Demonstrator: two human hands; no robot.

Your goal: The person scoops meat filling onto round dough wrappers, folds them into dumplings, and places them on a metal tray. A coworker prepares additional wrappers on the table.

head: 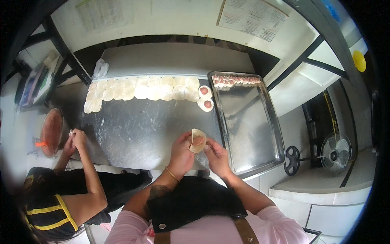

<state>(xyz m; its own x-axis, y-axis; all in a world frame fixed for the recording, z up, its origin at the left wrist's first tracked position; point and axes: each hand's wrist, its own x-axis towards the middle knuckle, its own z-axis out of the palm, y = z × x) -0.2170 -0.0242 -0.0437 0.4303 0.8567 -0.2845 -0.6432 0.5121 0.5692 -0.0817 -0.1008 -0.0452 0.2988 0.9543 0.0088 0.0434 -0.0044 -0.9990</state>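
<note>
A round dough wrapper (198,141) with pinkish ground-meat filling is held up over the steel table's front part, its sides bent upward. My left hand (182,149) grips it from the left. At its right edge are the fingertips of my right hand (217,155), thumb and forefinger close together; whether they pinch the dough is hard to tell. Two flat wrappers topped with meat balls (207,104) lie near the tray's left rim. Bare dough wrappers (141,88) overlap in rows along the table's back. Filled dumplings (236,80) line the far end of the metal tray (224,122).
At left, a co-worker's hands (76,140) are together beside a bowl of ground meat (51,131) with an orange utensil (42,143). A plastic bag (100,68) sits at the back left. A fan (334,155) and a black handwheel (292,160) stand right of the tray.
</note>
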